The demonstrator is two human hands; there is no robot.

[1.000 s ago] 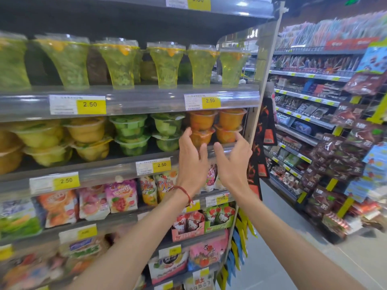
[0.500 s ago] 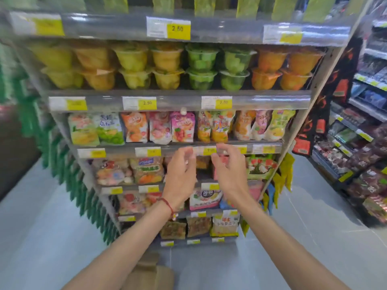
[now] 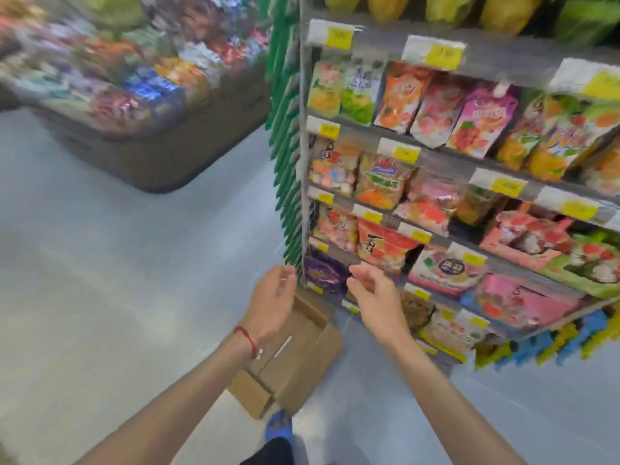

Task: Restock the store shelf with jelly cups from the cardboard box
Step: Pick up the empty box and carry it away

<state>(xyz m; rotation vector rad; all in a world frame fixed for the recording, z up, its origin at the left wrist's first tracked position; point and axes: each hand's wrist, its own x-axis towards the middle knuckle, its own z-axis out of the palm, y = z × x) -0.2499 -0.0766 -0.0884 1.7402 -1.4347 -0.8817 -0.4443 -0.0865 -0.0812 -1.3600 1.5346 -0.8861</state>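
Head view: left hand [image 3: 273,297] and right hand [image 3: 372,293] are empty, grip released, fingers loosely curled, above the cardboard box [image 3: 295,374] on the floor at the foot of the shelf [image 3: 496,50]. Judged step: fetching more jelly cups [image 3: 446,8], which sit blurred on the top row. Next: bend and reach into the box. Price tags [image 3: 442,56] are blurred and unreadable.

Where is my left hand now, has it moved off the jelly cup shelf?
Yes. The left hand dropped down the shelf unit, from the jelly cup row to the purple bag near the bottom, above the cardboard box.
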